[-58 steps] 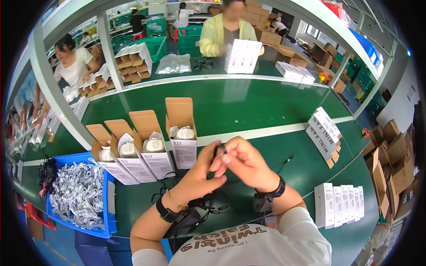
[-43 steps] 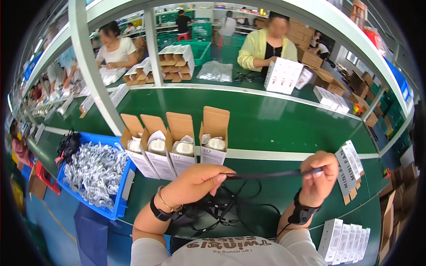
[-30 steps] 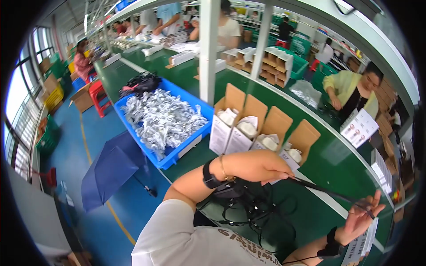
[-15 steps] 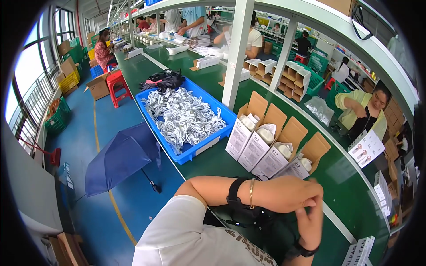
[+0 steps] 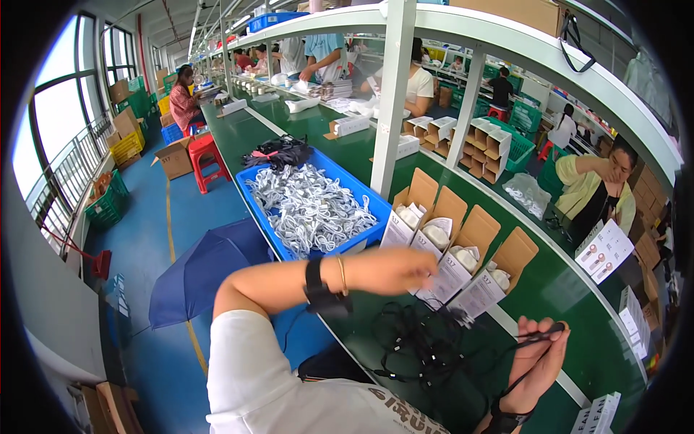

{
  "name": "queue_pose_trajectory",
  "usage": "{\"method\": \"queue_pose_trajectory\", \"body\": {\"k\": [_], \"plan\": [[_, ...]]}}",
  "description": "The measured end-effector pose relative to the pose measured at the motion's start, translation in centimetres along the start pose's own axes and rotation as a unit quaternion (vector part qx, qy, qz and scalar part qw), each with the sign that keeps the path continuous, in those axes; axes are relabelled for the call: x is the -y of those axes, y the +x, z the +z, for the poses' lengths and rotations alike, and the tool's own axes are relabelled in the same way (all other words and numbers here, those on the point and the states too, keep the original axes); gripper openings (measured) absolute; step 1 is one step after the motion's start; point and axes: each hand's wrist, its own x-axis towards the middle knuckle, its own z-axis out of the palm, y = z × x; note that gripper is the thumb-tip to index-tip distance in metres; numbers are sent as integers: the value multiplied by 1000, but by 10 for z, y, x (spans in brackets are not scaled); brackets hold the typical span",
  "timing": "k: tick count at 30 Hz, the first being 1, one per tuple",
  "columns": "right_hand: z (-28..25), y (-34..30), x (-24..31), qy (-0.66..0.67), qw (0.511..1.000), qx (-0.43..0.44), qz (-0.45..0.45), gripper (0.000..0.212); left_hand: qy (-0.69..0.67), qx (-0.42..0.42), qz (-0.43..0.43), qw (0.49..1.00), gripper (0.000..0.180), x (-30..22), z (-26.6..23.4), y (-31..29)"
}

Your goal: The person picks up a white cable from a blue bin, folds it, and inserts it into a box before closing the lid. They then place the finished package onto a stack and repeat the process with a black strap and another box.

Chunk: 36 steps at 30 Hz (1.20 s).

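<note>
The left hand (image 5: 394,269) reaches out over the green worktop (image 5: 578,304), close to the row of four open boxes (image 5: 463,249). It is blurry, so I cannot tell if it is open or holds anything. The right hand (image 5: 538,358) is near the worktop's near edge, with its fingers curled around a thin black cable (image 5: 538,336). The cable runs down from the hand to a messy pile of black cables (image 5: 426,347) lying on the worktop just in front of the boxes. Each box has a white bundle inside and its flap stands up. A blue bin (image 5: 318,206) full of white cables sits just beside the boxes, at the worktop's left edge. A white post (image 5: 390,101) stands right behind the boxes. Small white boxes (image 5: 596,416) stand near the right hand. A blue umbrella (image 5: 199,271) lies open on the floor below the left arm. Other people work at worktops farther away.
</note>
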Motion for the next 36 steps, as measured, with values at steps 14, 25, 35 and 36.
{"method": "queue_pose_trajectory", "body": {"k": [14,25,35,36], "plan": [[-24,-1,-3,-110,988,104,40,27,507,86,-374,771,24,150,-100,-54],[-14,-8,-13,-294,945,117,86,20,363,-277,-84,885,8,69,-93,-50],[-18,-2,-37,-216,967,122,58,15,-95,-62,187,976,17,-55,61,35],[-20,-2,-37,-223,965,136,32,15,-165,-82,138,973,17,-59,73,41]]}}
